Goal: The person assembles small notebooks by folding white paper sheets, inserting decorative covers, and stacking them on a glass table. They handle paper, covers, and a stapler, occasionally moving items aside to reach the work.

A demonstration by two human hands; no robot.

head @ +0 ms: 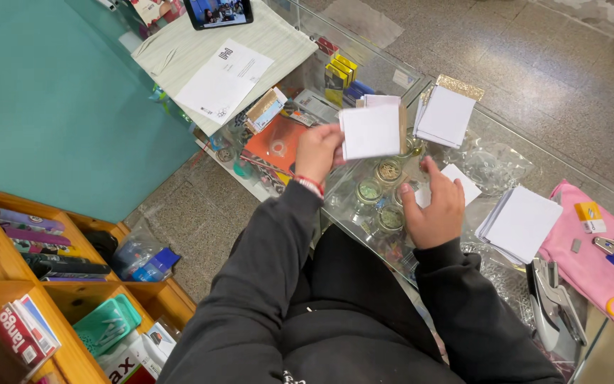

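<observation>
Head view: left hand [318, 151] fingers grip white card [369, 131]; right hand [435, 208] fingers spread open.

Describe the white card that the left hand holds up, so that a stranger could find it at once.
Start at the glass counter before the person. Above its left part, the left hand lifts a small stack of white square cards. Unlike the other white stacks, which lie flat on the glass, this one is in the air, pinched at its left edge.
</observation>
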